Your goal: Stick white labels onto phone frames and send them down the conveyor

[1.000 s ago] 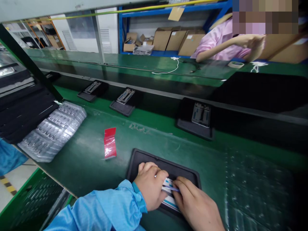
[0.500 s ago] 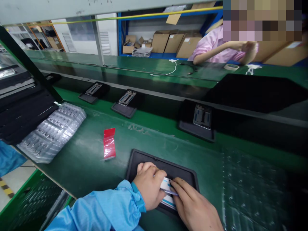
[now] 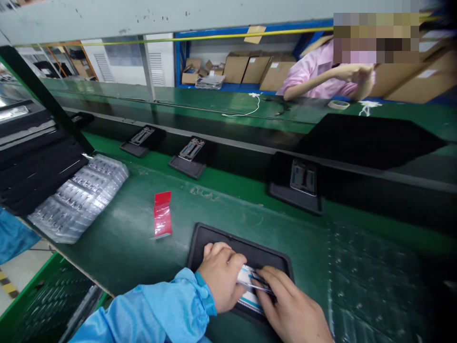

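A black shallow tray (image 3: 228, 233) lies on the green bench before me. Over it is a phone frame (image 3: 246, 275) with white and light-blue strips, tilted on edge and largely covered by my hands. My left hand (image 3: 222, 276), in a blue sleeve, is closed around its left end. At its right end my right hand (image 3: 291, 302) pinches with thumb and fingers along a thin dark edge. Below the frame, between my hands, shows a white and blue surface (image 3: 250, 299); I cannot tell whether it is part of the same piece.
A red film strip (image 3: 163, 214) lies left of the tray. Clear plastic trays (image 3: 80, 197) are stacked at left, another clear tray (image 3: 371, 281) at right. Beyond, a belt carries several black trays with phone frames (image 3: 303, 177). Across it sits a person in a pink sleeve (image 3: 310, 66).
My right fingers have shifted slightly right along the phone frame, and more of a dark edge shows between them. My left hand keeps its place. The camera view has tipped a little.
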